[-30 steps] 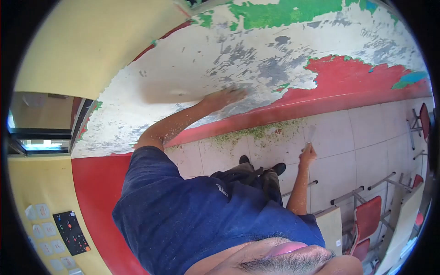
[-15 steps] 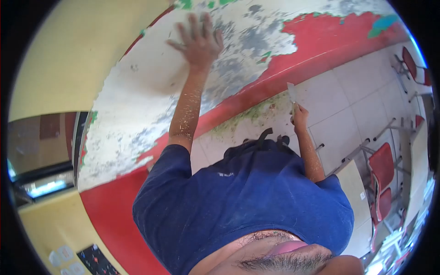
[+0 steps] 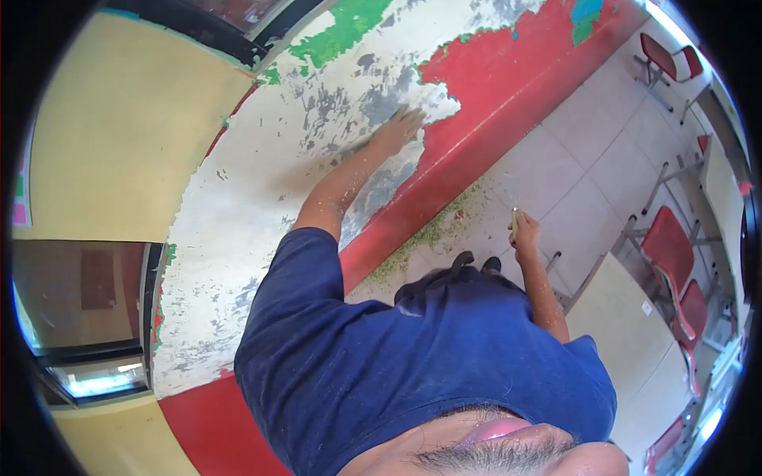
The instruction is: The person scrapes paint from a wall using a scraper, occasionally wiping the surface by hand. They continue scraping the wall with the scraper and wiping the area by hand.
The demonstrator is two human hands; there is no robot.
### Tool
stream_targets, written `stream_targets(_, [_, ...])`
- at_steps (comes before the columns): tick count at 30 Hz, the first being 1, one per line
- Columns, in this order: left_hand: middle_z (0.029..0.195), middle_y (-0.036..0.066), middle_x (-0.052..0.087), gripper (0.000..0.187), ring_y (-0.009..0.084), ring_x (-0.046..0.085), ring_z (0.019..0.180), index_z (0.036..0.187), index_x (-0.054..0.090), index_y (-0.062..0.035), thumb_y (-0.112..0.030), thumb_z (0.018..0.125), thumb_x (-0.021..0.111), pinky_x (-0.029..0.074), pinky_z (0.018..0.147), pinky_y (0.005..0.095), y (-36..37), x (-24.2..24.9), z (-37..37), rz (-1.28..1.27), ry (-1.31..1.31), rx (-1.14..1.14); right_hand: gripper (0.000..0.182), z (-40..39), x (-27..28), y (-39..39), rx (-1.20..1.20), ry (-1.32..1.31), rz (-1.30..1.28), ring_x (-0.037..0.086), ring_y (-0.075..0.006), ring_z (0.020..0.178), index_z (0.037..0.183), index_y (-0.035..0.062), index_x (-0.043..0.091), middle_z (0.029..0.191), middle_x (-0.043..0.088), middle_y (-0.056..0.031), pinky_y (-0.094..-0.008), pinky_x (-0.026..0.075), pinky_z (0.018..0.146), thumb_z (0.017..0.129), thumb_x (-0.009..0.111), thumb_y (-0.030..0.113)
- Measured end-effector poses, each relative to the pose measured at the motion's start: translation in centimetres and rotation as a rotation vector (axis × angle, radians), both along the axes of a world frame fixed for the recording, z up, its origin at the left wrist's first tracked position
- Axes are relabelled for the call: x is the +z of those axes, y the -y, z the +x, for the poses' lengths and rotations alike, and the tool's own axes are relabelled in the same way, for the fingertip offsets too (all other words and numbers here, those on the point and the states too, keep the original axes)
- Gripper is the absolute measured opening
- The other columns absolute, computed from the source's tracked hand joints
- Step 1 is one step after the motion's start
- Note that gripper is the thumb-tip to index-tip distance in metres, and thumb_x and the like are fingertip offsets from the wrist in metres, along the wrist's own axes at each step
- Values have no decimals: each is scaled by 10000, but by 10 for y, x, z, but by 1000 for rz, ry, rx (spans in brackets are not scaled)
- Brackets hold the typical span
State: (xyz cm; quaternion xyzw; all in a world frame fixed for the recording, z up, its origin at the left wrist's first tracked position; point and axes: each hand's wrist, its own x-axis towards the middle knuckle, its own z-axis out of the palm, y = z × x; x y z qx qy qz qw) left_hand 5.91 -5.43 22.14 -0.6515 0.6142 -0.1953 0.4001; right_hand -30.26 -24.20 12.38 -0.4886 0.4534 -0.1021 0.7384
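My left hand lies with its fingers stretched out against the scraped white and grey patch of the wall, near the jagged edge of the red paint. It holds nothing. Lower down on the right, my right hand is closed around the pale handle of a scraper, away from the wall. The scraper's blade points away from the camera and hardly shows. Green and pale flakes are scattered on the floor below the wall.
Red chairs and a pale tabletop stand at the right on the tiled floor. Another red chair is at the upper right. A dark-framed window is in the wall at the left.
My left hand has moved right and down along the wall, toward the red paint. The view has shifted, and the scraper in my right hand now shows its blade far less.
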Motion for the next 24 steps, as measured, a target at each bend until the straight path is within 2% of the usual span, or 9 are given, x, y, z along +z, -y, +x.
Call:
stream_targets(3, [1491, 48, 354, 490, 207, 200, 1427, 1348, 493, -108, -258, 882, 487, 61, 1185, 474, -67, -111, -5, 329, -144, 191, 287, -42, -9, -1, -68, 30, -14, 378, -89, 342, 857, 16, 624, 587, 506, -27, -237, 264, 308, 938, 540, 278])
stream_targets(5, [1394, 58, 485, 457, 178, 311, 1378, 1246, 597, -133, -334, 840, 544, 64, 1186, 466, -100, -96, -39, 741, -242, 233, 286, -71, -16, 1, -130, -3, -2, 386, -91, 341, 888, 9, 634, 584, 508, -30, -236, 270, 307, 936, 544, 276])
stream_targets(8, [1175, 117, 635, 370, 234, 544, 1175, 1066, 692, -131, -355, 793, 581, 312, 1102, 450, -112, -94, -41, 833, -509, 261, 290, -107, -25, 4, -179, -90, -10, 423, -102, 364, 885, -6, 658, 573, 522, -43, -247, 285, 320, 931, 544, 258])
stream_targets(11, [858, 204, 664, 211, 367, 647, 759, 854, 695, -74, -217, 778, 559, 514, 683, 474, -79, -86, 6, 390, -697, 361, 294, -119, -48, 4, -175, -129, -20, 439, -106, 379, 859, 0, 664, 582, 537, -52, -256, 292, 327, 928, 547, 261])
stream_targets(14, [856, 206, 657, 211, 359, 645, 776, 848, 652, -17, -181, 827, 521, 513, 716, 470, -8, -28, 23, -237, -811, 162, 281, -93, -41, 9, -95, -132, -20, 421, -94, 367, 863, 14, 633, 587, 516, -28, -244, 285, 323, 943, 523, 260])
stream_targets(15, [1074, 212, 639, 338, 350, 623, 979, 1070, 615, -12, -261, 900, 464, 495, 840, 490, 16, 21, -8, -379, -971, 290, 284, -78, -36, 10, -60, -103, -38, 417, -90, 370, 866, 15, 635, 590, 514, -25, -244, 281, 327, 945, 523, 264])
stream_targets(17, [1312, 211, 519, 577, 343, 488, 1229, 1289, 483, 12, -434, 925, 451, 370, 1024, 546, 46, 50, -30, -1147, -2592, 888, 292, -46, -15, 13, -2, -58, -61, 412, -83, 372, 874, 16, 638, 600, 516, -21, -240, 274, 330, 951, 522, 272])
stream_targets(19, [1475, 201, 334, 830, 345, 296, 1379, 1405, 325, 44, -604, 895, 418, 198, 1112, 598, 48, 67, -58, -1042, -3522, 276, 295, -18, 2, 15, -13, 11, -33, 412, -78, 370, 894, 15, 640, 612, 525, -23, -234, 269, 327, 959, 517, 276])
stream_targets(24, [1511, 222, 246, 948, 335, 195, 1423, 1422, 267, 69, -665, 848, 441, 120, 1150, 557, 45, 70, -109, -1205, -3255, 243, 286, 17, 12, 10, -105, 131, 103, 418, -76, 363, 979, 14, 641, 640, 551, -32, -222, 258, 315, 969, 505, 265])
